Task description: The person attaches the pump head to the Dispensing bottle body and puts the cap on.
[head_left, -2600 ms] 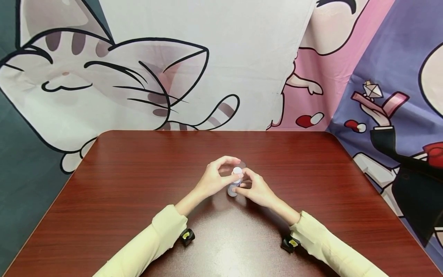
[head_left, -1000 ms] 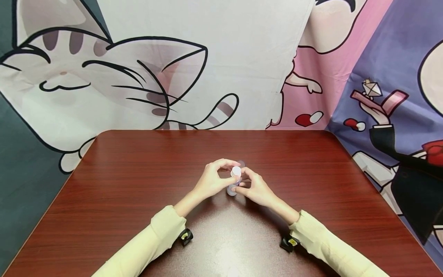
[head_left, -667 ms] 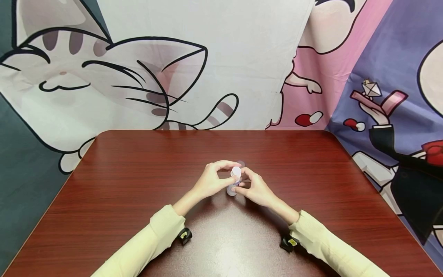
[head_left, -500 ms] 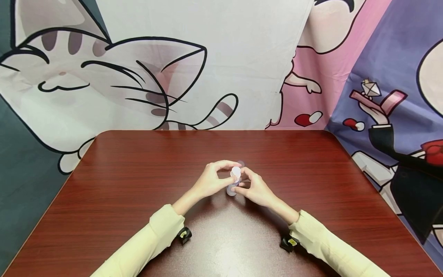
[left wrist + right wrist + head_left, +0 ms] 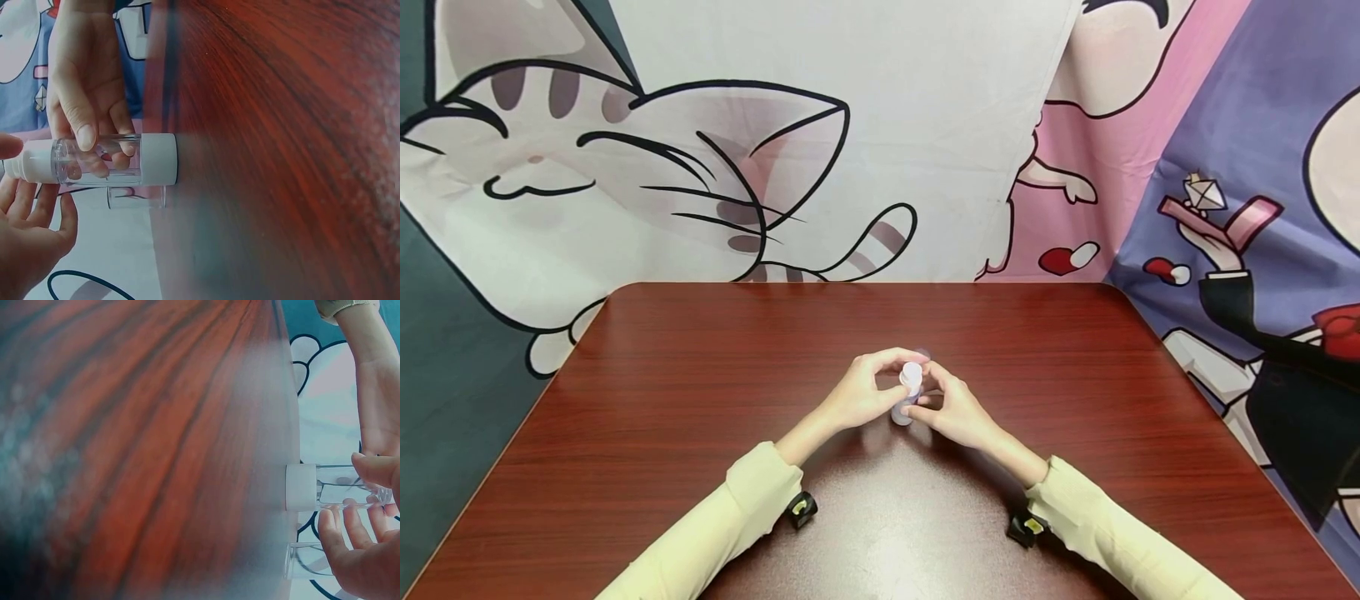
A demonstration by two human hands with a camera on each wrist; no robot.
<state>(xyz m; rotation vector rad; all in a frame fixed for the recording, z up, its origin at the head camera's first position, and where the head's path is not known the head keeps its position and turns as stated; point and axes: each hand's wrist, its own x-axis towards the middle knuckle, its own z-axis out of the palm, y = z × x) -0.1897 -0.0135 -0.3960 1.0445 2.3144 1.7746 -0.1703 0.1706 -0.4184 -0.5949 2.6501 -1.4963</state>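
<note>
A small clear bottle (image 5: 901, 415) stands upright on the table, with a white base (image 5: 159, 159) and a white top (image 5: 39, 161). My right hand (image 5: 958, 412) grips its clear body, thumb on the near side and fingers behind. Around the white top, my left hand (image 5: 861, 393) curls thumb and fingers; in the left wrist view its thumb sits by the narrow upper end, and whether every finger touches cannot be told. Just behind the bottle is a clear cylindrical cap (image 5: 137, 198), mostly hidden by the hands in the head view.
The reddish-brown wooden table (image 5: 715, 358) stretches out on all sides of the hands, glossy near the front. A cartoon-printed cloth (image 5: 940, 150) hangs behind its far edge. Black wrist cameras (image 5: 802, 509) sit below both sleeves.
My left hand has shifted slightly right and turned about the white top, its thumb drawing back to the top's left side. The right hand and bottle stay in place.
</note>
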